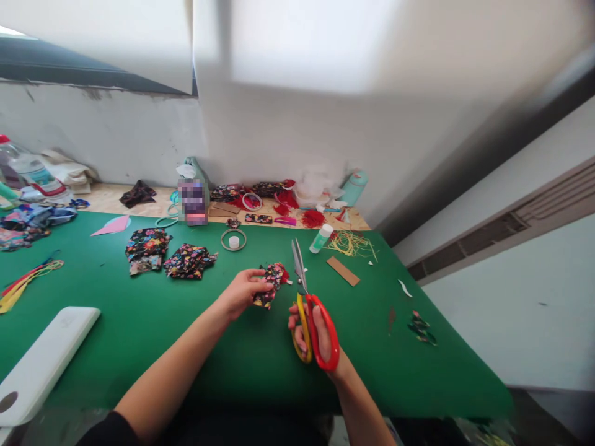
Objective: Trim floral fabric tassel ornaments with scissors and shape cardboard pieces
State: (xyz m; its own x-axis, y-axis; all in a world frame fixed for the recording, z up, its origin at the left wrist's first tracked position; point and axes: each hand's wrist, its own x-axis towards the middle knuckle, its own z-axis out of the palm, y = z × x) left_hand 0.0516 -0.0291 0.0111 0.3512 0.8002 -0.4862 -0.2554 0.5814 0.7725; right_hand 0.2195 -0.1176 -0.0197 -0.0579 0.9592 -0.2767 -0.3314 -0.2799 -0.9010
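My left hand (pixel 245 292) pinches a small piece of black floral fabric (pixel 268 291) above the green table. A red bit and a small white tip stick out at the fabric's right end. In my right hand (pixel 320 325) is a pair of scissors (pixel 300 272), one handle red and the other yellow. Its blades point away from me, slightly parted, just right of the fabric and not touching it. A glue stick (pixel 321 239) with a white cap lies beyond the blades, and a brown cardboard strip (pixel 343 271) rests to their right.
Folded floral fabrics (pixel 190 261) lie left of my hands, near a grey ring (pixel 233 240). Yellow strings (pixel 348 243) lie at the back right, fabric scraps (pixel 421 328) at the right. A white box-like device (pixel 51 362) sits front left. Bottles (pixel 37 173) stand by the wall.
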